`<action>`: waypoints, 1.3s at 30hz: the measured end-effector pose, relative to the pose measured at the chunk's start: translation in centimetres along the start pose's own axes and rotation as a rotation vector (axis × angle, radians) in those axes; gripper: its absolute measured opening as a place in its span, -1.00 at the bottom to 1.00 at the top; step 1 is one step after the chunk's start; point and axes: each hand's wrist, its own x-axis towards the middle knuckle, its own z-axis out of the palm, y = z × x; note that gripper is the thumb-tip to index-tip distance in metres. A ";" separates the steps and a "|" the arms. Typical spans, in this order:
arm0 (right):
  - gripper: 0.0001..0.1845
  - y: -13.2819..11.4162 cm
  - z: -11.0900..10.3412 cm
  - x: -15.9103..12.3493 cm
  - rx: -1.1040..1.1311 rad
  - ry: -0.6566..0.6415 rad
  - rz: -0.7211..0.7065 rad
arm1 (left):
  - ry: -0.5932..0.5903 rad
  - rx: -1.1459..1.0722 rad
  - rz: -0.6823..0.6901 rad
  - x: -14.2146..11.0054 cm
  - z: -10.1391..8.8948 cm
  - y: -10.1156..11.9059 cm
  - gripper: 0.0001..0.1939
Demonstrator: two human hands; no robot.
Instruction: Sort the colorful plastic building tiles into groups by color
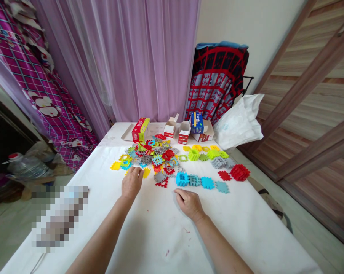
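Both bare hands lie palm-down on the white-covered desk, well short of its far edge. The left hand sits open, its fingers gently curved, with the fingertips touching the near side of a heap of multicoloured interlocking plastic gear-edged pieces; no piece shows in its grip. The right hand rests on the cloth with loosely curled, empty fingers, just below a row of four flat sky-blue and teal plastic pieces. The heap spreads across the middle of the desk towards the far edge, mixing red, yellow, grey, blue and green. To its right, nearer the right edge, lie a bright red ball-shaped cluster of plastic pieces, a lime-green stacked plastic cylinder and a small stack of grey plastic pieces. Along the far edge stand a red-and-yellow cardboard box, two small open red-and-white cartons and an upright blue cardboard box, with a crumpled white plastic bag at the far right corner (a pixelated patch hides something at the desk's left edge).
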 end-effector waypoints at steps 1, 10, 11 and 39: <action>-0.70 0.0 0.0 0.0 -0.002 0.000 0.000 | 0.008 -0.090 -0.022 -0.1 0.3 0.1 -0.76; -0.70 0.1 -0.3 0.0 -0.012 0.012 -0.011 | -0.102 -0.415 -0.229 -0.7 3.8 0.2 -0.69; -0.70 0.1 -0.3 0.0 -0.014 0.015 -0.011 | -0.112 -0.432 -0.243 -0.7 3.8 0.0 -0.69; -0.56 -7.2 0.2 11.6 -0.300 -0.351 -0.108 | -0.197 -1.035 -0.202 0.1 4.9 -0.3 -0.54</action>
